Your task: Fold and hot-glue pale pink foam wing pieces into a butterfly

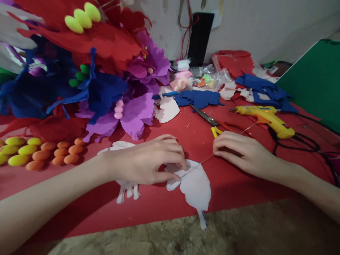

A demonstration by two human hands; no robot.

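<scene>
A white butterfly-shaped cutout [198, 184] lies near the front edge of the red tabletop, its tail hanging past that edge. Across it runs a thin wire [204, 160], slanting up to the right. My left hand [156, 159] rests over the cutout's left part, thumb and fingertips closed at the wire's lower end. My right hand [236, 150] pinches the wire farther along, just above the table, and a length sticks out beyond my fingers. Under my left wrist lies a second white cutout [127, 187], partly hidden.
Scissors [205, 116] and a yellow glue gun [268, 117] with a black cord lie behind my right hand. Blue cutouts [198, 98] are at the back. Large red, blue and purple butterflies crowd the left, beside yellow and orange egg-shaped pieces [42, 154]. A green board [313, 85] stands right.
</scene>
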